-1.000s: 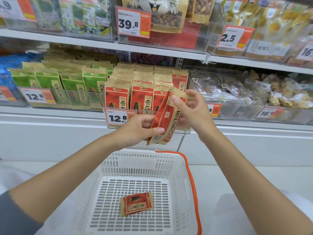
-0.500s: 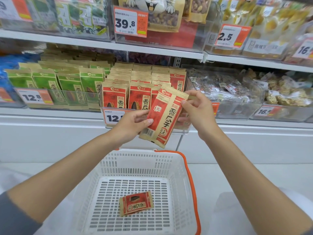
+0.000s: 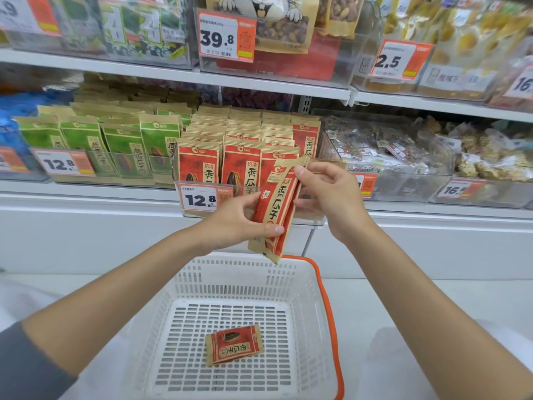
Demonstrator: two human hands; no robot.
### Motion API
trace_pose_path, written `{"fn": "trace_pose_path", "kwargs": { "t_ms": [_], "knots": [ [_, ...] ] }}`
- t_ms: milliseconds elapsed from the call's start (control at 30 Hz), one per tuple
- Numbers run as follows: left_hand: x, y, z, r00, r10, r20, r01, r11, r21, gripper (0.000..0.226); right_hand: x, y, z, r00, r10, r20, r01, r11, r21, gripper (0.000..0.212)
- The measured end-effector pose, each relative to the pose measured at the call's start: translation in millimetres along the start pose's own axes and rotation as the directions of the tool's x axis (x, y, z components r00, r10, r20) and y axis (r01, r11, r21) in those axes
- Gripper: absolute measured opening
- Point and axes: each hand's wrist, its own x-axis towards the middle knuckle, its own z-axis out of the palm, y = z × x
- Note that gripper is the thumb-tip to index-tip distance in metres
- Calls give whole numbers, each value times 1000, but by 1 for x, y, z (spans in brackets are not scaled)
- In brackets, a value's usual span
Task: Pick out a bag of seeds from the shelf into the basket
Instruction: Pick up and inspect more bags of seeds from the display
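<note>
Both bare forearms are stretched forward and converge. The bag of seeds (image 3: 277,210) is pinched low down between the thumb and fingers of the left hand (image 3: 239,219), and near its top by the right hand (image 3: 328,194).

Price tag (image 3: 366,184) behind right hand (image 3: 328,197), edge tag (image 3: 523,85) cropped, perhaps 16

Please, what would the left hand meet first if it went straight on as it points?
The left hand grips the red seed bag; beyond that, probably the right hand, though depth is unclear.
</note>
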Motion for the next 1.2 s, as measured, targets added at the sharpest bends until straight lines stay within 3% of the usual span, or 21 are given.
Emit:
{"fn": "trace_pose_path", "kwargs": {
  "t_ms": [100, 200, 400, 533, 633, 833, 967, 1067, 1200],
  "knots": [
    [-1, -1, 4, 1000, -14, 18, 14, 1000, -15, 64, -1, 3, 4, 1000, 15, 21, -16, 999, 52, 30],
    [0, -3, 7, 1000, -12, 19, 12, 999, -49, 51, -2, 6, 7, 998, 30, 51, -32, 999, 42, 31],
    [0, -2, 7, 996, -65, 67, 77, 976, -203, 74, 4, 7, 2, 987, 87, 131, -103, 988, 116, 20],
    [2, -3, 7, 994, -72, 80, 93, 950, -299, 69, 6, 6, -2, 983, 89, 158, -111, 985, 131, 8],
    [3, -6, 6, 990, -80, 114, 116, 927, -357, 71, 6, 6, -2, 984, 84, 158, -107, 984, 145, 11],
    [7, -5, 6, 995, -98, -26, 81, 924, -373, 62, 9, 11, -4, 991, 67, 117, -58, 995, -81, 20],
    [12, -2, -5, 985, -83, -153, 2, 886, -464, 63, 5, 11, -4, 953, 145, 267, -85, 970, -226, 41],
    [10, -1, -9, 985, -65, -157, -22, 868, -495, 63, -1, 14, 0, 893, 223, 391, -81, 934, -348, 70],
    [8, -2, -11, 994, -39, -97, -18, 850, -527, 73, -3, 16, 3, 874, 192, 447, -12, 927, -375, 67]
  ]
}}
